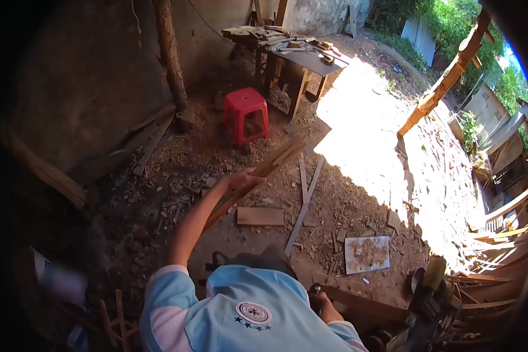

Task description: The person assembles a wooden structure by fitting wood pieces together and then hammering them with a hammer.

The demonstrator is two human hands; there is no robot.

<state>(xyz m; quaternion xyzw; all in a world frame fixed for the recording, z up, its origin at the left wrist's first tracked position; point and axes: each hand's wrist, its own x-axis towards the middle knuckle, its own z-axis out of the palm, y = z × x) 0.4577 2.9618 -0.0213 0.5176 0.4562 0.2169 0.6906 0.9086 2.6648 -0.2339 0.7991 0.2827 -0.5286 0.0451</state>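
Wooden slats [258, 176], thin, blurred and bunched together, sit just left of the frame's centre, above littered dirt ground [346, 205]. Long axis on a diagonal, low end toward 7 o'clock near the forearm, far end pointing to 1 o'clock, level with the foot of the red stool [246, 114]. Gripped around mid-length by the left hand [239, 180], fingers wrapped shut about the bundle, arm reaching up from the light blue shirt [246, 311]. Right hand [321, 303] low at 5 o'clock, touching or just beside the end of a dark plank [369, 306]; cannot tell whether its fingers are curled or spread. Short flat board [260, 216] on the ground at 5 o'clock from the left hand, near it. Pale square panel [366, 254] farther out at 4 o'clock. Workbench [299, 56] piled with offcuts up at 12 o'clock, beyond the stool.
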